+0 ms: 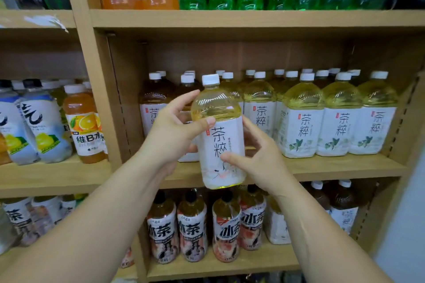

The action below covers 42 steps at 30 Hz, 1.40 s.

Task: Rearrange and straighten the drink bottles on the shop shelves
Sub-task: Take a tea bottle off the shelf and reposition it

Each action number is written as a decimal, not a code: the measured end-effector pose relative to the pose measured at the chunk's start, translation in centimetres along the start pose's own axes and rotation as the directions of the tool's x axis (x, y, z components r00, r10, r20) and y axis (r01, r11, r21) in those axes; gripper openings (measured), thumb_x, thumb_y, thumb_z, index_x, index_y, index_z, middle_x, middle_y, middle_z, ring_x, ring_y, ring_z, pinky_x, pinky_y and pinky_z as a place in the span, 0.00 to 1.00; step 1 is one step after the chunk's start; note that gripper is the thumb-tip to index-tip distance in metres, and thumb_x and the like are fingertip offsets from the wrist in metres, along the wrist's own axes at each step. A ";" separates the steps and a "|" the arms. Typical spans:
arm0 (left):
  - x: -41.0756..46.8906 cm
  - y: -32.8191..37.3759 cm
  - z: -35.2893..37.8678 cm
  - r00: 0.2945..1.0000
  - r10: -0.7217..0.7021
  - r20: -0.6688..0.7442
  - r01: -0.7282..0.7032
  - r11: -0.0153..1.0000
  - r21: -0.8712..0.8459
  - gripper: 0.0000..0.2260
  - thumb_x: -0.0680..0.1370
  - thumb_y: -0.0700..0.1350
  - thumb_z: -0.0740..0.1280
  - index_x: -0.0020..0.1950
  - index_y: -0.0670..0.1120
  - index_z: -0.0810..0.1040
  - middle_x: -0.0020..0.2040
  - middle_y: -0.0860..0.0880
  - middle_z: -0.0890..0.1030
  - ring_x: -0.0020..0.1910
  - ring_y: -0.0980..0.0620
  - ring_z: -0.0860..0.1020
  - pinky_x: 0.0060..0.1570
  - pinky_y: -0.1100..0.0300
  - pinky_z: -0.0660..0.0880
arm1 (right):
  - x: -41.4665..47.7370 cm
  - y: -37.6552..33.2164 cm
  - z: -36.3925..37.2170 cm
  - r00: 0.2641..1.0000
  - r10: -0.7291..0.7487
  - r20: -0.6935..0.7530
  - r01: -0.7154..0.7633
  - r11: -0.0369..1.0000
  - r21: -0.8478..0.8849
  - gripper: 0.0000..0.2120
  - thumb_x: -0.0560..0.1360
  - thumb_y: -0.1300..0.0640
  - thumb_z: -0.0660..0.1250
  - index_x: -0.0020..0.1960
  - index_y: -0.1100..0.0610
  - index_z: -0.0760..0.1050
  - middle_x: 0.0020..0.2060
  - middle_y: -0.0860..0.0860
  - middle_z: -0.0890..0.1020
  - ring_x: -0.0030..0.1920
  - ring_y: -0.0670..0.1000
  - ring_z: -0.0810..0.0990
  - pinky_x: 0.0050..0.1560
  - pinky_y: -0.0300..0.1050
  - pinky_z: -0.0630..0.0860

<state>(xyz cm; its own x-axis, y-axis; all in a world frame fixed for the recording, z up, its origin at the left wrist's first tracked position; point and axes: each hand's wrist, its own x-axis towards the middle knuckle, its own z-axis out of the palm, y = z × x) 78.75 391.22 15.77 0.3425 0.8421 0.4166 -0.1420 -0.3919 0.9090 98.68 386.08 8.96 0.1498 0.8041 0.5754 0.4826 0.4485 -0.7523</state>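
Head camera view, looking forward and down at wooden shop shelves full of drinks. Both bare hands hold one pale yellow tea bottle (224,131) with a white cap and white label. It is lifted clear of the middle shelf (333,167) and hangs in front of its left half, nearly upright, label facing the camera. The left hand (174,126) reaches in from the lower left, its grip wrapped round the bottle's shoulder, thumb laid across the front. The right hand (259,158) comes from the lower right, its grip closed on the lower label, thumb in front and fingers behind. To the right on the same shelf, a row of matching pale tea bottles (301,122) stands upright with labels forward, though the far right label looks turned a little. To the left stand darker tea bottles (156,99). The job appears partly done: this row looks mostly neat, the held bottle is not yet set down, and the black-capped bottles (190,225) on the shelf below look unevenly turned.
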 end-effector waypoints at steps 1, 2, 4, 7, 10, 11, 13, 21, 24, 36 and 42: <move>0.6 -0.4 1.0 1.000 -0.013 0.013 0.013 1.000 0.000 0.28 0.76 0.39 0.76 0.72 0.58 0.74 0.54 0.50 0.87 0.51 0.52 0.86 0.40 0.44 0.85 | 0.0 0.5 -0.5 1.000 0.010 -0.027 -0.010 1.000 -0.008 0.42 0.68 0.46 0.82 0.76 0.35 0.66 0.67 0.39 0.80 0.67 0.43 0.78 0.65 0.55 0.78; 1.2 -0.7 1.8 0.999 -0.023 0.028 0.023 1.000 -0.001 0.29 0.76 0.39 0.76 0.73 0.58 0.74 0.55 0.50 0.86 0.52 0.51 0.86 0.42 0.44 0.85 | -0.1 1.0 -0.9 0.999 0.019 -0.051 -0.019 1.000 -0.012 0.41 0.69 0.49 0.81 0.76 0.35 0.66 0.66 0.39 0.80 0.66 0.43 0.78 0.64 0.54 0.79; 2.0 -1.3 3.2 0.997 -0.015 0.072 0.013 1.000 0.020 0.30 0.77 0.39 0.75 0.75 0.59 0.72 0.56 0.53 0.86 0.54 0.54 0.85 0.41 0.51 0.85 | -0.2 1.9 -1.3 0.994 0.041 -0.098 -0.043 0.999 -0.018 0.41 0.71 0.52 0.81 0.77 0.36 0.65 0.64 0.38 0.81 0.64 0.41 0.79 0.62 0.51 0.81; 2.9 -1.8 3.5 0.994 0.064 0.085 -0.077 0.983 0.168 0.30 0.76 0.43 0.76 0.75 0.59 0.72 0.58 0.57 0.85 0.55 0.60 0.83 0.45 0.59 0.83 | 0.1 2.9 -1.0 0.988 0.059 -0.146 -0.064 0.997 -0.031 0.41 0.72 0.51 0.79 0.78 0.37 0.63 0.64 0.37 0.80 0.64 0.38 0.78 0.61 0.48 0.81; 2.6 -2.4 1.5 0.962 0.244 -0.124 -0.164 0.877 0.452 0.25 0.74 0.52 0.78 0.70 0.60 0.77 0.59 0.60 0.81 0.55 0.61 0.81 0.50 0.56 0.82 | 0.8 3.5 -0.4 0.986 0.059 -0.156 -0.070 0.995 -0.069 0.42 0.73 0.49 0.78 0.79 0.36 0.59 0.64 0.31 0.77 0.62 0.31 0.75 0.58 0.37 0.77; 2.3 -2.8 0.7 0.921 0.328 -0.209 -0.172 0.825 0.539 0.24 0.74 0.54 0.77 0.68 0.60 0.77 0.58 0.61 0.79 0.55 0.61 0.80 0.51 0.57 0.81 | 1.0 3.6 -0.2 0.984 0.064 -0.165 -0.078 0.994 -0.081 0.42 0.73 0.48 0.78 0.78 0.34 0.58 0.62 0.27 0.76 0.61 0.27 0.73 0.55 0.33 0.75; 1.7 -4.0 -1.0 0.849 0.412 -0.332 -0.139 0.778 0.612 0.25 0.74 0.54 0.77 0.69 0.61 0.73 0.61 0.57 0.76 0.58 0.59 0.77 0.55 0.55 0.80 | 1.7 3.8 0.2 0.980 0.076 -0.186 -0.095 0.991 -0.098 0.42 0.73 0.48 0.77 0.78 0.31 0.57 0.59 0.22 0.73 0.58 0.20 0.69 0.51 0.28 0.70; 2.4 -9.0 -3.5 0.972 0.102 -0.211 0.005 0.892 0.451 0.37 0.77 0.45 0.75 0.78 0.64 0.59 0.61 0.68 0.74 0.60 0.65 0.76 0.57 0.60 0.79 | 3.8 4.5 1.4 0.971 0.102 -0.215 -0.138 0.978 -0.158 0.42 0.74 0.46 0.76 0.78 0.29 0.54 0.61 0.27 0.70 0.64 0.37 0.74 0.64 0.43 0.76; 2.9 -10.1 -3.6 0.970 0.114 -0.216 0.002 0.880 0.475 0.37 0.78 0.45 0.74 0.77 0.67 0.57 0.61 0.68 0.74 0.51 0.73 0.73 0.49 0.69 0.75 | 4.4 4.9 1.7 0.969 0.093 -0.228 -0.135 0.975 -0.177 0.38 0.75 0.46 0.75 0.79 0.35 0.60 0.67 0.38 0.76 0.67 0.45 0.75 0.67 0.53 0.77; 3.6 -11.5 -4.1 0.959 0.144 -0.242 -0.003 0.864 0.504 0.38 0.78 0.48 0.74 0.78 0.70 0.55 0.66 0.64 0.76 0.55 0.71 0.74 0.50 0.71 0.74 | 5.1 5.2 3.0 0.963 0.081 -0.256 -0.147 0.957 -0.250 0.34 0.76 0.43 0.73 0.77 0.36 0.60 0.65 0.41 0.79 0.65 0.48 0.76 0.64 0.57 0.78; 0.4 -10.2 -4.1 0.960 0.142 -0.243 -0.007 0.876 0.482 0.37 0.78 0.51 0.74 0.81 0.63 0.57 0.75 0.58 0.72 0.72 0.58 0.71 0.70 0.52 0.72 | 3.0 4.2 3.8 0.909 0.066 -0.412 -0.190 0.945 -0.268 0.39 0.76 0.39 0.72 0.80 0.42 0.57 0.73 0.50 0.70 0.68 0.50 0.74 0.67 0.56 0.75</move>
<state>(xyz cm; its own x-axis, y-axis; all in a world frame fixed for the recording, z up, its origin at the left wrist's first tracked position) 76.51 397.10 6.78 0.0824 0.8427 0.5320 0.3209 -0.5278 0.7864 97.86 391.88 6.36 0.5238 0.5992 0.6055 0.6584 0.1663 -0.7340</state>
